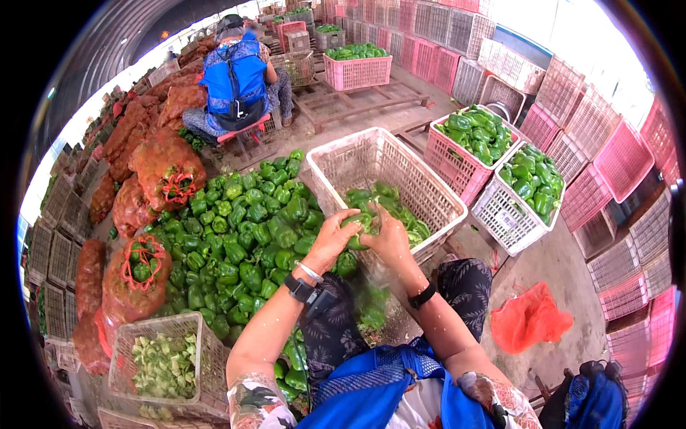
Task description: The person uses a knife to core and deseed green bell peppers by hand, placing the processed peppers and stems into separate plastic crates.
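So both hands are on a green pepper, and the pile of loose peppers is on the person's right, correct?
Not quite: the head view shows the pile on the person's left. The left hand and right hand are indeed on a green pepper.

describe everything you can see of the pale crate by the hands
The pale crate is rectangular and open-topped, its lattice walls apparently plastic. It stands upright, set at an angle, with loose peppers covering part of its bottom. A pepper pile lies left of it. The left hand and right hand are at its near edge; contact is unclear.
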Action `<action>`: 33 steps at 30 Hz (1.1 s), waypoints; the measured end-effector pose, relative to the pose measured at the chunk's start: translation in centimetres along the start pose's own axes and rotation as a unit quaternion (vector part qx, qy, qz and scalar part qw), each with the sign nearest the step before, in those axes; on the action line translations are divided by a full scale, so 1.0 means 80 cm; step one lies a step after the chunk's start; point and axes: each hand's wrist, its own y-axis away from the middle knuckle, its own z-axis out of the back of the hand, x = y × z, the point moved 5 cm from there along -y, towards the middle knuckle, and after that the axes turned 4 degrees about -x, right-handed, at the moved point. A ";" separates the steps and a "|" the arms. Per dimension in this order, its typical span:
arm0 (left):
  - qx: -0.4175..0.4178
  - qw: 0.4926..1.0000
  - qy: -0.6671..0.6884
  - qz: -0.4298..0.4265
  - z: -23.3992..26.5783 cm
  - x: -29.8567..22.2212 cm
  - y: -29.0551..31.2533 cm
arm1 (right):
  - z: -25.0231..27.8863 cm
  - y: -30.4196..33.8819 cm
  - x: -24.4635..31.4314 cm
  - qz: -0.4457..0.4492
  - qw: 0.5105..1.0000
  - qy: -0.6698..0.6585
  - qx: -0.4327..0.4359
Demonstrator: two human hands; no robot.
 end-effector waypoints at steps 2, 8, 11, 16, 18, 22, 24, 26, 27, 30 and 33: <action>-0.007 1.000 0.024 0.007 0.000 0.000 0.000 | -0.001 -0.002 0.003 0.001 0.999 0.046 0.006; -0.025 0.998 0.063 -0.016 0.008 0.017 -0.007 | 0.005 -0.008 0.018 0.004 0.994 0.110 0.026; 0.005 0.995 0.098 0.008 -0.007 0.012 -0.007 | 0.010 -0.013 0.013 0.014 0.991 0.134 -0.001; 0.030 0.986 0.152 0.060 -0.010 0.016 -0.011 | 0.011 -0.015 0.007 0.054 0.991 0.125 0.002; 0.047 0.965 0.237 0.103 -0.006 0.015 -0.013 | 0.016 -0.016 0.013 0.076 0.995 0.055 -0.033; 0.057 0.961 0.263 0.065 -0.021 0.010 -0.014 | 0.022 -0.018 -0.001 0.026 0.995 -0.048 -0.084; 0.049 0.975 0.213 0.044 -0.032 0.004 -0.010 | 0.026 -0.021 -0.021 -0.034 0.993 -0.045 -0.100; 0.064 0.979 0.196 0.003 -0.045 0.000 -0.005 | 0.046 -0.034 -0.065 -0.083 0.984 0.063 -0.141; 0.078 0.974 0.213 0.013 -0.061 -0.006 -0.002 | 0.060 -0.032 -0.110 -0.134 0.970 -0.075 -0.187; 0.001 0.982 0.187 0.000 -0.039 0.003 -0.016 | 0.064 -0.026 -0.139 -0.183 0.856 -0.451 -0.172; -0.057 0.989 0.136 0.019 -0.029 -0.035 -0.022 | 0.057 -0.013 -0.135 -0.209 0.786 -0.563 -0.147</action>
